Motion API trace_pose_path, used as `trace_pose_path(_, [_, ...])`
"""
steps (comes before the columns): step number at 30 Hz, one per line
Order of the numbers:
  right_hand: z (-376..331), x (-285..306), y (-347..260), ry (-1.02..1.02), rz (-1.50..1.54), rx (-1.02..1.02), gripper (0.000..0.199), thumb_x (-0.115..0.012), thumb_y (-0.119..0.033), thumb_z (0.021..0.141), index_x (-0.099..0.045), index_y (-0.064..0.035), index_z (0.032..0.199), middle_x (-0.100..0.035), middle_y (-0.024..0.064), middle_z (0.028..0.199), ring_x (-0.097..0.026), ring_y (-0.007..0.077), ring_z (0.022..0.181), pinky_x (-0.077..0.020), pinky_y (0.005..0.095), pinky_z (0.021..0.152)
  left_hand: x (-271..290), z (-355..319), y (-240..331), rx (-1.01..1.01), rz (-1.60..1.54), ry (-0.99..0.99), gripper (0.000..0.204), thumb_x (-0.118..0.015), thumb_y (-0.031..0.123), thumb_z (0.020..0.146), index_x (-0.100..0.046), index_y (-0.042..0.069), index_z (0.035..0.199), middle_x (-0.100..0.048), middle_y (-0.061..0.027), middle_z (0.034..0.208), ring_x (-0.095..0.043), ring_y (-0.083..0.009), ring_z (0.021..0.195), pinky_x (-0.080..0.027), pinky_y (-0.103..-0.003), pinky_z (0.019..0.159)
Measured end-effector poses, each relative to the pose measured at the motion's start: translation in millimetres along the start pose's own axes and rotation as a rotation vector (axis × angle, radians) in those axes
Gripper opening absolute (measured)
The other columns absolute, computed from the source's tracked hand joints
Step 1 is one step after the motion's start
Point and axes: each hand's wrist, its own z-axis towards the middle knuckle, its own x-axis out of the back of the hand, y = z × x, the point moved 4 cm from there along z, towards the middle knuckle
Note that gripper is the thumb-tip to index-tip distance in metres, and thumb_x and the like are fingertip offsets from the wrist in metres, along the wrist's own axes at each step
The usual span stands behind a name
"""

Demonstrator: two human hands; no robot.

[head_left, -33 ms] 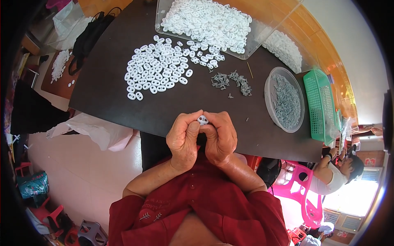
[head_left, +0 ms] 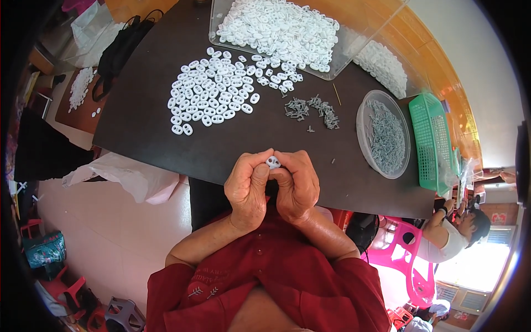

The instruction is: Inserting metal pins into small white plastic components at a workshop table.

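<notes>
Near the table's front edge, my left hand (head_left: 248, 188) and my right hand (head_left: 297, 185) meet, both closed. Their thumbs and forefingers pinch one small white oval plastic piece (head_left: 273, 161) with dark openings in its face. Beyond them to the left lies a pile of white two-holed oval pieces (head_left: 207, 91) on the dark table (head_left: 144, 119). Smaller white pieces (head_left: 276, 74) lie loose to the right of that pile. Small grey pin-like parts (head_left: 310, 110) are heaped ahead and to the right of my hands.
A clear bin (head_left: 215, 27) full of white pieces stands at the back. To the right are a round clear tub (head_left: 362, 135) of grey pins and a green basket (head_left: 428, 144). A thin stick (head_left: 337, 94) lies near the pins. Another person (head_left: 442, 238) is at far right.
</notes>
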Motion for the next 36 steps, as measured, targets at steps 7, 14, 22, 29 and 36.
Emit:
trace_pose_path(7, [0,-1,-3,-0.007,0.011,0.044,0.025,-0.067,0.004,0.074,-0.058,0.0041,0.098,-0.062,0.0126,0.082,-0.057,0.0236,0.066,-0.0461,0.0311,0.055,-1,0,6,-0.112,0.119,-0.001,0.018,-0.046,0.009,0.097,-0.057,-0.003,0.104,-0.050,-0.0016,0.081,-0.044,-0.0068,0.070,-0.039,-0.020,0.062])
trace_pose_path(14, [-1,-4,-4,0.002,0.018,0.032,0.027,-0.066,0.005,0.074,-0.058,0.0049,0.099,-0.062,0.0136,0.083,-0.058,0.0244,0.067,-0.0462,0.0314,0.055,2,2,2,-0.161,0.114,0.053,0.012,-0.052,0.004,0.093,-0.060,-0.003,0.099,-0.051,-0.0045,0.077,-0.047,-0.0093,0.062,-0.040,-0.022,0.053])
trace_pose_path(22, [0,-5,-4,0.011,-0.005,0.090,0.026,-0.066,0.004,0.074,-0.058,0.0044,0.099,-0.062,0.0124,0.081,-0.057,0.0233,0.064,-0.0448,0.0299,0.053,0,-1,3,-0.133,0.100,0.071,0.013,-0.050,0.007,0.095,-0.058,-0.002,0.098,-0.049,-0.0030,0.075,-0.045,-0.0081,0.060,-0.038,-0.021,0.051])
trace_pose_path(29, [-1,-7,1,0.015,-0.055,0.110,0.026,-0.066,0.004,0.073,-0.057,0.0020,0.097,-0.060,0.0100,0.076,-0.055,0.0222,0.060,-0.0427,0.0302,0.049,-3,0,-3,-0.116,0.118,0.087,0.012,-0.049,0.006,0.095,-0.057,-0.002,0.096,-0.048,-0.0037,0.074,-0.044,-0.0081,0.059,-0.037,-0.022,0.050])
trace_pose_path(36, [3,-2,2,0.065,-0.082,0.109,0.024,-0.064,0.007,0.072,-0.058,0.0010,0.095,-0.059,0.0107,0.076,-0.054,0.0238,0.059,-0.0429,0.0318,0.049,-9,5,5,-0.129,0.179,0.036,0.013,-0.046,0.005,0.095,-0.057,-0.002,0.098,-0.051,-0.0041,0.079,-0.046,-0.0090,0.064,-0.039,-0.022,0.056])
